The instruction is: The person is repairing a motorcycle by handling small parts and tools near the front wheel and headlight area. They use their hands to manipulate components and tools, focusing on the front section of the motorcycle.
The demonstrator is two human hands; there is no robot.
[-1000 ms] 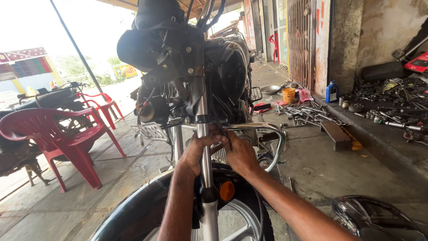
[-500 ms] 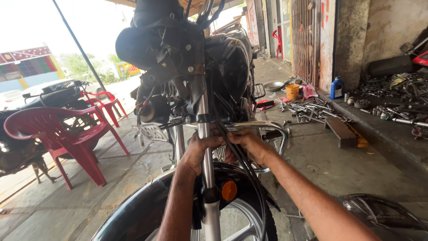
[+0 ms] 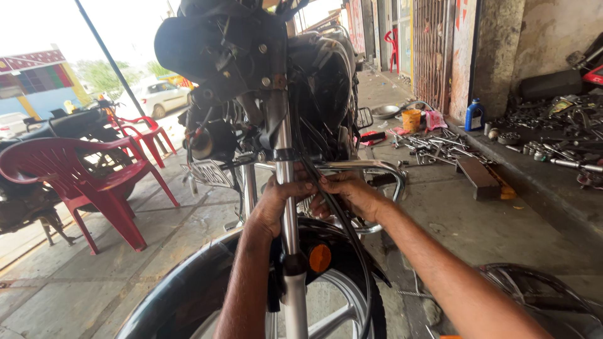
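Outdoors on concrete, both hands grip the motorcycle's upright fork tube point(image 3: 287, 207).

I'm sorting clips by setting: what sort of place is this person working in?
Most likely a roadside motorcycle repair shop. Both hands, left hand and right hand, grip a motorcycle's front fork tube above the wheel. Loose tools and metal parts lie scattered on the concrete floor, and red plastic chairs stand towards the street.

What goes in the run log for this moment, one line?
left hand: wrapped on chrome fork tube | right hand: on black cable beside it | front wheel: below | red chair: left
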